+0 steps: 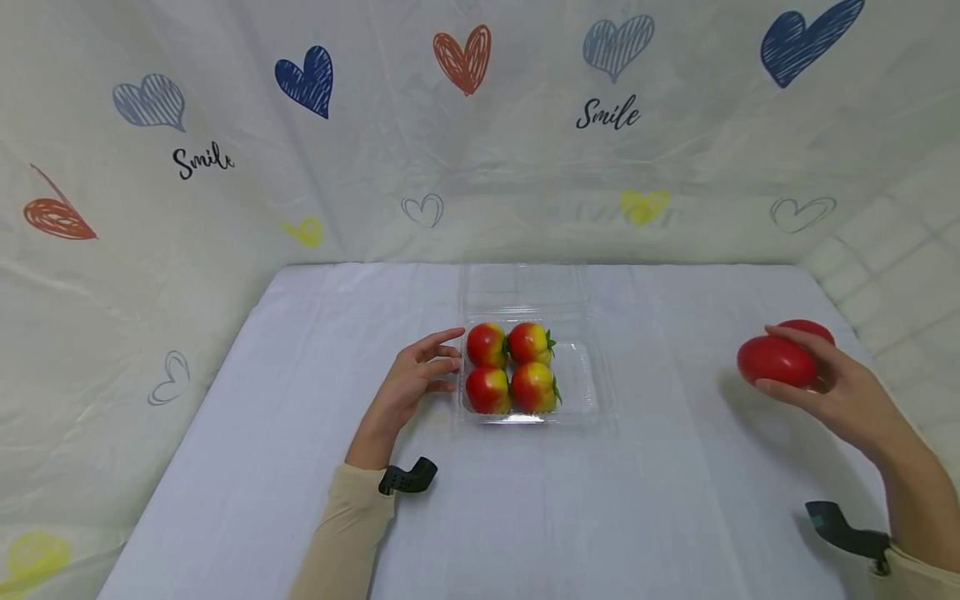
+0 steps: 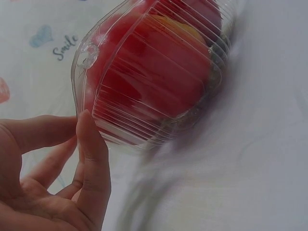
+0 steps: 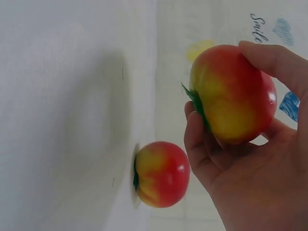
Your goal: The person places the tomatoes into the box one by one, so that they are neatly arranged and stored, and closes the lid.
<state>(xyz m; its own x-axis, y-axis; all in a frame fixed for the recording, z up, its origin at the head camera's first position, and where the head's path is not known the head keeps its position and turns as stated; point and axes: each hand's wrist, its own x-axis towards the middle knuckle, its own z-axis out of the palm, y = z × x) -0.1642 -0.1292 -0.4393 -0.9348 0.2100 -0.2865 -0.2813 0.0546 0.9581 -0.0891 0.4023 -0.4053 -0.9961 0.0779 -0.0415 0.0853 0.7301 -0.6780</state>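
Note:
A clear plastic clamshell box [image 1: 581, 379] stands with its lid up at the middle of the table, several red-and-yellow tomatoes [image 1: 487, 390] in its left part. At the box's left edge is my left hand [image 1: 405, 379]; the left wrist view shows its thumb and finger pinching the rim [image 2: 77, 91]. Over the table's right side my right hand [image 1: 847, 392] grips another tomato [image 3: 233, 94], its green leafy end facing away from the palm. Behind that one, partly hidden in the head view, a second loose tomato [image 3: 162, 174] rests on the table.
The raised transparent lid [image 1: 525, 287] leans toward the back of the table. White cloth [image 1: 660, 500] covers the tabletop. Pale curtains with printed hearts [image 1: 462, 58] hang behind and along the sides.

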